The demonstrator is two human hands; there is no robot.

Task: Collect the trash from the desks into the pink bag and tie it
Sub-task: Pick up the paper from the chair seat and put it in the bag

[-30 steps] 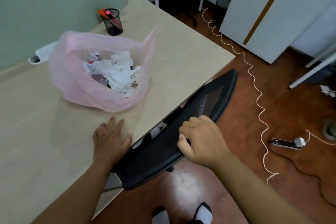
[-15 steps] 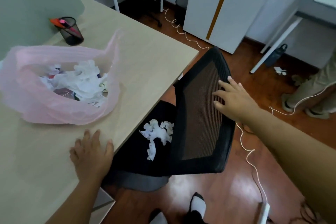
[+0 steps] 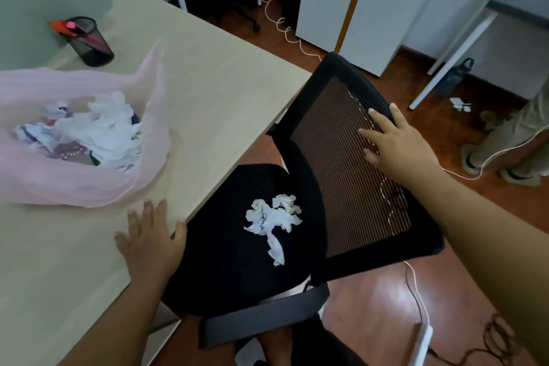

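Thin, see-through pink bag (image 3: 74,187), slumped on its side on the desk (image 3: 222,83), mouth wide open, partly filled with crumpled white paper (image 3: 110,125). More white paper scraps (image 3: 271,218), loose on the black chair seat (image 3: 225,261) just beside the desk edge.

Bare left hand (image 3: 150,236) and bare right hand (image 3: 396,140) on bare forearms (image 3: 481,235); below, blurred, what looks like a white sock (image 3: 248,352).

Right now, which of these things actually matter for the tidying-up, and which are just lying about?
Part of the job:
pink bag, open on the desk
crumpled paper on the chair seat
paper trash inside the bag
left hand flat on the desk, right hand on the chair back

Just lying about:
mesh pen cup
black bottle on the floor
white cable
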